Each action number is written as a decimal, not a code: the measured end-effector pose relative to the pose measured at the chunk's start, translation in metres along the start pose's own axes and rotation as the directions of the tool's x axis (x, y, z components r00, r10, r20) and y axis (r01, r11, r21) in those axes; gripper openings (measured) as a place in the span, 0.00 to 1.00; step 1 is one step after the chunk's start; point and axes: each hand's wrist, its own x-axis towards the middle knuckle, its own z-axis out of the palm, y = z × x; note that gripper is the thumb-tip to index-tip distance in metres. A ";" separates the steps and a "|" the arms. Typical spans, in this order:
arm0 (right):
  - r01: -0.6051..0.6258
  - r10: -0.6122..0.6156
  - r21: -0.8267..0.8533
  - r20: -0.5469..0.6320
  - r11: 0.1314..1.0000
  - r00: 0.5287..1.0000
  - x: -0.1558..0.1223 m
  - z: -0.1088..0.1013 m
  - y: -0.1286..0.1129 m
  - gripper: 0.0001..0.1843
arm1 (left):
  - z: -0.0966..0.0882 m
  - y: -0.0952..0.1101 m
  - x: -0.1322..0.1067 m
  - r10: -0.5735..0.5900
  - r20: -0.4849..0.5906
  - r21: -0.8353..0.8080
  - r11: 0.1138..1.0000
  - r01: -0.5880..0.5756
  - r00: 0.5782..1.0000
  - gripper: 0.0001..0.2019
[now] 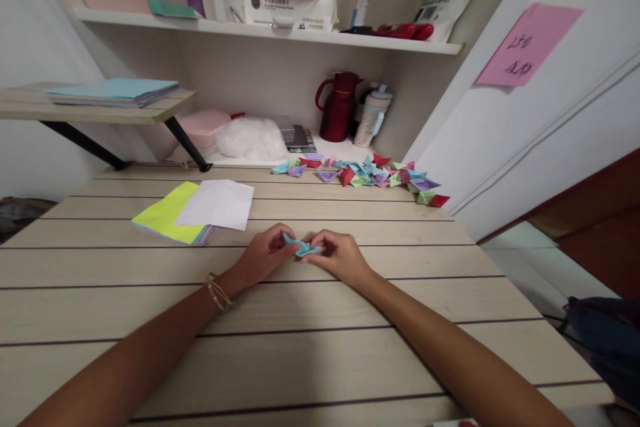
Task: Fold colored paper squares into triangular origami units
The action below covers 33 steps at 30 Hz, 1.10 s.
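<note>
A small light-blue folded paper boat (305, 249) is held over the middle of the slatted table (280, 360). My left hand (267, 253) pinches its left end between thumb and fingers. At the other end, my right hand (340, 255) grips it the same way, and fingertips cover parts of the paper. Beyond my hands lies a loose heap of folded paper boats (367, 173) in red, blue, green, purple and pink. To the left are a stack of coloured paper with a yellow sheet (170, 217) on top and a white sheet (217, 203) overlapping it.
A raised stand (180, 107) at the left carries blue paper sheets (115, 90). Along the back are a white plastic bag (253, 138), a red jug (340, 107) and a pale cup (373, 117). A shelf (270, 30) overhangs them. A pink note (530, 45) hangs on the right wall.
</note>
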 end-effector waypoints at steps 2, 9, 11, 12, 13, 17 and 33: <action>-0.035 0.036 0.059 -0.029 0.998 0.999 0.000 0.000 0.000 0.14 | -0.001 -0.002 0.001 0.005 -0.036 0.030 1.000 -0.004 0.999 0.10; -0.112 0.121 0.277 -0.017 0.954 0.992 0.005 -0.001 0.002 0.17 | -0.001 -0.008 0.002 0.014 -0.031 -0.116 0.993 -0.017 0.999 0.15; -0.114 0.122 0.285 -0.010 0.952 0.993 0.005 -0.001 0.002 0.17 | -0.001 -0.008 0.002 0.016 -0.045 -0.094 0.995 -0.020 0.999 0.17; -0.112 0.120 0.282 -0.010 0.953 0.993 0.005 0.000 0.002 0.17 | -0.001 -0.008 0.001 0.015 -0.058 -0.062 0.998 -0.018 0.998 0.16; -0.112 0.119 0.274 -0.011 0.955 0.993 0.005 0.000 0.001 0.17 | -0.001 -0.009 0.001 0.014 -0.071 -0.024 1.000 -0.015 0.997 0.16; -0.129 0.132 0.176 -0.006 0.976 0.991 0.003 0.000 0.001 0.15 | -0.003 -0.010 0.000 0.043 -0.087 0.090 0.995 -0.035 0.995 0.13; 0.045 -0.056 -0.083 -0.144 0.996 0.988 -0.002 0.001 -0.001 0.18 | -0.003 -0.007 -0.001 0.288 -0.122 0.384 0.896 -0.223 0.950 0.08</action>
